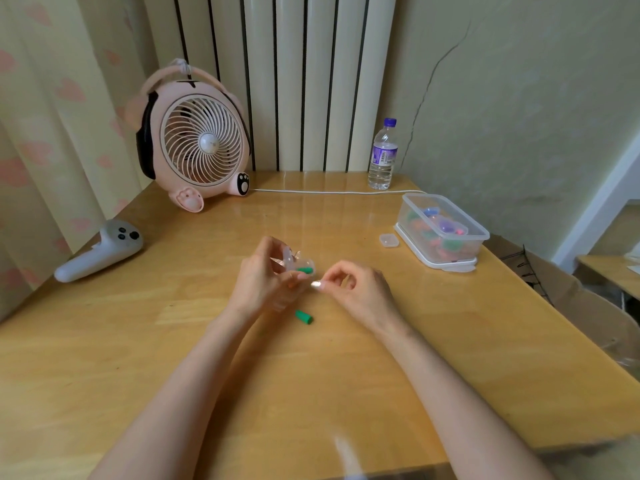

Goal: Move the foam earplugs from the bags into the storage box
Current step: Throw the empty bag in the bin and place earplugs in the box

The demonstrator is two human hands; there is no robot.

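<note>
My left hand point(263, 282) grips a small clear plastic bag point(294, 263) above the middle of the table, and a green foam earplug point(305, 270) shows at the bag's mouth. Just right of the bag, my right hand point(356, 289) has its fingers curled, thumb and forefinger tips together, with nothing visible between them. A second green earplug point(304, 317) lies loose on the table below both hands. The clear storage box point(479, 233) stands open at the right edge on its lid, with several coloured earplugs inside.
A small clear case point(388, 240) lies left of the box. A pink desk fan point(197, 147) stands at the back left, its white cable point(329, 192) running along the back. A water bottle point(382, 155) stands at the back right. A white controller point(100, 251) lies at the left edge.
</note>
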